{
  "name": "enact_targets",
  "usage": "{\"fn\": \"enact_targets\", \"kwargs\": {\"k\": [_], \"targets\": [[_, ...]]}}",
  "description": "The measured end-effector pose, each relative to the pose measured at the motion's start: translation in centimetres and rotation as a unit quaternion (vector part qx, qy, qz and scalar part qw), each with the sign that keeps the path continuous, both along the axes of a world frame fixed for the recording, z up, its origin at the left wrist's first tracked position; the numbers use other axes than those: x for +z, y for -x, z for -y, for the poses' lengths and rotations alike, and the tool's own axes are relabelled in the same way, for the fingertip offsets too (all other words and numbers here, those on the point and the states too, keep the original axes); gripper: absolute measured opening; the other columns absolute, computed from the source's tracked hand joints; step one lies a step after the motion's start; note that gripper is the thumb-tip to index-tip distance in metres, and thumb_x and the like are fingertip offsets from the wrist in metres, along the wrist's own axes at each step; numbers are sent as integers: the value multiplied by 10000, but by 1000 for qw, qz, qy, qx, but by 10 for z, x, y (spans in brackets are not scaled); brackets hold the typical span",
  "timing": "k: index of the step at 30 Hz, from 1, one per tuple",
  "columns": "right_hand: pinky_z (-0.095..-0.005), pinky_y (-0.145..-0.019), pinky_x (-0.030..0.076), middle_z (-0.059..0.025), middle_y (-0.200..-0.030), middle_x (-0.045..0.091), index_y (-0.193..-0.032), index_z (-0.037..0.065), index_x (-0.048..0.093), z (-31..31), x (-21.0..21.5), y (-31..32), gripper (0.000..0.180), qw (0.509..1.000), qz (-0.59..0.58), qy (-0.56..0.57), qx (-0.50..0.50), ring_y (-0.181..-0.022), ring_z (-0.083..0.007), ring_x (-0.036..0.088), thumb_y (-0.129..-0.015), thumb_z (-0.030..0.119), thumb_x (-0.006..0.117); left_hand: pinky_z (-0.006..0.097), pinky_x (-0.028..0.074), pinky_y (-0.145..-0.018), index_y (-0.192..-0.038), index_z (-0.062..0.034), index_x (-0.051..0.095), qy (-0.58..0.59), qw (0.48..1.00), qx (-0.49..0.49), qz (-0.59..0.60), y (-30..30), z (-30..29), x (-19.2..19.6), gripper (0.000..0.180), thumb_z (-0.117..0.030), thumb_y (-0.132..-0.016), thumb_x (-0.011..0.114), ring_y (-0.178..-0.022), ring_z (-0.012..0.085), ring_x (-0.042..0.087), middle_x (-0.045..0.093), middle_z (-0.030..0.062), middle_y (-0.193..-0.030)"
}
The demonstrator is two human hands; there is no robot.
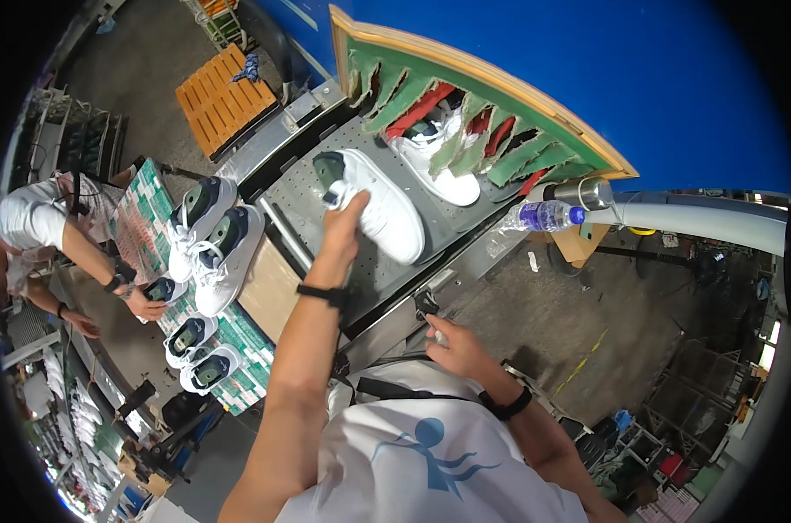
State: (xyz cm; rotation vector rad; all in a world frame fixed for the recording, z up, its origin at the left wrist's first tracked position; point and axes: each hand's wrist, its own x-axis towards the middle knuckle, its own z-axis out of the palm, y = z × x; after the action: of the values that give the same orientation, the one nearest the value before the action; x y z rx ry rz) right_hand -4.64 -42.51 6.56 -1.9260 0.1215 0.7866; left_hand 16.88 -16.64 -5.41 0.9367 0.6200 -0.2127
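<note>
My left hand (345, 228) is closed around the heel part of a white sneaker (385, 209) with a dark green tongue and lining, held over the grey perforated conveyor bed (299, 205). Another white sneaker (443, 161) lies farther in, partly under the torn green and red strips (491, 139) of the blue machine's opening. Close to the conveyor's front edge is my right hand (458, 347), index finger stretched out and the other fingers loosely bent. Its fingertip is near a small black fitting (427, 302); whether they touch, I cannot tell.
At left, several white sneakers (225, 261) stand on a green-and-white patterned board (243, 340). A co-worker's hand (147, 301) is on one of them. A plastic bottle (548, 215) and a metal flask (583, 193) lie beside the conveyor. An orange slatted stand (225, 100) is behind.
</note>
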Motion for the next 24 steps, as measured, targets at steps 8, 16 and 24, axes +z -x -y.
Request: {"fn": "enact_targets", "kwargs": {"k": [8, 16, 24], "targets": [[-401, -1052, 532, -196, -1235, 733, -1483, -55, 599, -64, 0, -8, 606, 989, 40, -30, 138, -1184, -335, 705, -919, 124, 727, 352, 574, -922, -1365, 29, 614, -305, 952, -10, -8, 198, -102, 101, 536, -150, -911, 835, -1052, 211, 725, 742, 103, -1202], [-446, -1022, 532, -223, -1249, 700, -1514, -77, 545, -162, 4, -8, 717, 961, 142, -82, 225, -1162, -384, 684, -910, 241, 764, 321, 508, -593, -1034, 2, 711, -370, 910, -185, -23, 262, -183, 87, 273, -267, -1022, 754, -599, 151, 618, 644, 22, -707], [-423, -1079, 516, -222, -1254, 713, -1510, -58, 562, -176, 28, -8, 682, 972, 118, -41, 199, -1211, -382, 686, -898, 178, 750, 406, 575, -961, -1517, -63, 561, 209, 932, 106, 276, 202, -234, 180, 483, -323, -1115, 624, -1239, 224, 665, 674, 129, -1320]]}}
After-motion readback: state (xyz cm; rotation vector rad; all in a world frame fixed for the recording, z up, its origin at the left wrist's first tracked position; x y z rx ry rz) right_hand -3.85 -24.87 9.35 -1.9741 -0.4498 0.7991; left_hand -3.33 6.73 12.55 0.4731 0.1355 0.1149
